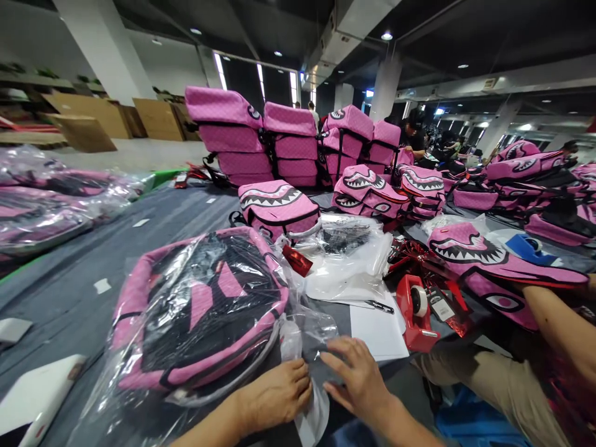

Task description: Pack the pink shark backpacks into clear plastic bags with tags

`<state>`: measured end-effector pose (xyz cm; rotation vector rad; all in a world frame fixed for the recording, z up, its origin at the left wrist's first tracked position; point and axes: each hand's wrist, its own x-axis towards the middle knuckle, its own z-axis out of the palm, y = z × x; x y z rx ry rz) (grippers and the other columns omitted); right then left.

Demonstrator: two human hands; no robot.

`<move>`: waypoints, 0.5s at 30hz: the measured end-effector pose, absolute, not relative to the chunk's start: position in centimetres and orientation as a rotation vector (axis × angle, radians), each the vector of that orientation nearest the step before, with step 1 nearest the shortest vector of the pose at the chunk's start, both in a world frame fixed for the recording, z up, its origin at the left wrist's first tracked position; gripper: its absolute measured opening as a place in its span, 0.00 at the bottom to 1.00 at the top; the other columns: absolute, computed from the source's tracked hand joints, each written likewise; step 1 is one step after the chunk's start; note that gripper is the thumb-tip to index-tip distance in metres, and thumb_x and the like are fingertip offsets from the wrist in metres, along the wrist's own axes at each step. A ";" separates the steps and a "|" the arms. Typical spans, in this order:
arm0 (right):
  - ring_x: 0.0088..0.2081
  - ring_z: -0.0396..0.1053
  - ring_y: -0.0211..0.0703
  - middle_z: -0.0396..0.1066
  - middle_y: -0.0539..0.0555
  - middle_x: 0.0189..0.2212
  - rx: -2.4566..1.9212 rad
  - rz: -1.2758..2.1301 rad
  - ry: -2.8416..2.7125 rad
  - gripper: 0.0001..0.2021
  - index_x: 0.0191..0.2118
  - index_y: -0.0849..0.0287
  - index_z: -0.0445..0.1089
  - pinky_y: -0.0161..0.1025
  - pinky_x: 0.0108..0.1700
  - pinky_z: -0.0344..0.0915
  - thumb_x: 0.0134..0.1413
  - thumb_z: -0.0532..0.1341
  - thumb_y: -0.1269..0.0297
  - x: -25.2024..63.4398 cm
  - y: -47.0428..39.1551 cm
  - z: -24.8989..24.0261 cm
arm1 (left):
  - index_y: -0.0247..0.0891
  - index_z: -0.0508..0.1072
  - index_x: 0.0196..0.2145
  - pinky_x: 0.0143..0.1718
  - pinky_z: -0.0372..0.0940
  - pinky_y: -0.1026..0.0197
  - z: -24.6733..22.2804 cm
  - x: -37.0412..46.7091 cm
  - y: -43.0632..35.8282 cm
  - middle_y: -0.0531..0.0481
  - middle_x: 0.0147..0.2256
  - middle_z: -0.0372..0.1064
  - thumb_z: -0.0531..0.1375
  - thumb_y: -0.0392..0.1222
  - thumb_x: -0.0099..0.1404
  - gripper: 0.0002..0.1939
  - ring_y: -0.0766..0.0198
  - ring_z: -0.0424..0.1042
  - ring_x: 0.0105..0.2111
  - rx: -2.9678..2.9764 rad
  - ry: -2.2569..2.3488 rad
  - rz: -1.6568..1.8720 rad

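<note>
A pink and black backpack lies back side up in a clear plastic bag on the dark cloth-covered table, in front of me to the left. My left hand is closed on the bag's open end, at the right of the backpack. A whitish strip of the plastic hangs below its fingers. Close by on the right, my right hand has its fingers apart beside the bag's loose edge. Whether its fingertips touch the film I cannot tell.
A red tape dispenser, white paper, a pen and a pile of plastic bags lie ahead. Stacked pink backpacks stand behind. At right, another person's arm reaches into a shark-mouth backpack. A white device lies left.
</note>
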<state>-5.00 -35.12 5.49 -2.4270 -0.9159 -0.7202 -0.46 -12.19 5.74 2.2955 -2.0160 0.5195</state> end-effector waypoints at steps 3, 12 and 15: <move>0.55 0.70 0.52 0.73 0.60 0.52 -2.483 -0.911 -1.046 0.20 0.58 0.49 0.70 0.51 0.58 0.66 0.62 0.62 0.70 0.3 -32.5 6.0 | 0.34 0.75 0.47 0.46 0.72 0.56 5.4 -1.0 -11.5 0.43 0.37 0.80 0.56 0.32 0.70 0.12 0.56 0.78 0.37 2.312 -1.928 0.569; 0.30 0.68 0.38 0.72 0.50 0.29 -1.810 -0.762 -0.422 0.19 0.38 0.58 0.72 0.33 0.37 0.66 0.72 0.49 0.52 9.1 -29.4 14.1 | 0.47 0.60 0.68 0.51 0.72 0.63 8.0 3.6 -8.7 0.47 0.51 0.78 0.47 0.36 0.73 0.27 0.59 0.78 0.51 2.355 -0.642 0.463; 0.29 0.68 0.38 0.71 0.50 0.28 -1.779 -0.785 -0.455 0.18 0.38 0.57 0.71 0.33 0.35 0.67 0.73 0.50 0.54 7.8 -29.2 14.9 | 0.43 0.72 0.59 0.52 0.71 0.58 10.5 8.0 -10.4 0.47 0.43 0.81 0.52 0.36 0.71 0.22 0.55 0.79 0.48 2.383 -0.303 0.192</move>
